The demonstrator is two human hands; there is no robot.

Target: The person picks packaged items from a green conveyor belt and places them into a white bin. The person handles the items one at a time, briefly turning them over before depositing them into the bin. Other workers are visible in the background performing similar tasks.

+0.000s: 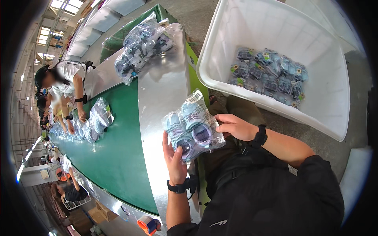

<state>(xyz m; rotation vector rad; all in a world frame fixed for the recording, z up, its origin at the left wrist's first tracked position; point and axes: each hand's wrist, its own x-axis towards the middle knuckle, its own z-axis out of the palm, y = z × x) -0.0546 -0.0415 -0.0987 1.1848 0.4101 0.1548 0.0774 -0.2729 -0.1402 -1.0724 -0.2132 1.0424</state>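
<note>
Between my two hands is a clear plastic bag holding a pair of light blue and lilac shoes [192, 128], with a barcode label at its top corner. My left hand [175, 163] grips the bag's lower left side, thumb pressed on the front. At the right edge of the bag, my right hand [238, 128] pinches the plastic between thumb and fingers. The bag is over the metal edge of the worktable [157, 114]. Farther along that edge lies a heap of similar bagged shoes [143, 45].
A large white bin [271, 106] on the right contains many bagged shoes [271, 72]. A green conveyor belt [114, 165] runs to the left, with more bags [98, 118] beside other people [71, 78]. An orange and blue tape dispenser [148, 225] sits near the lower edge.
</note>
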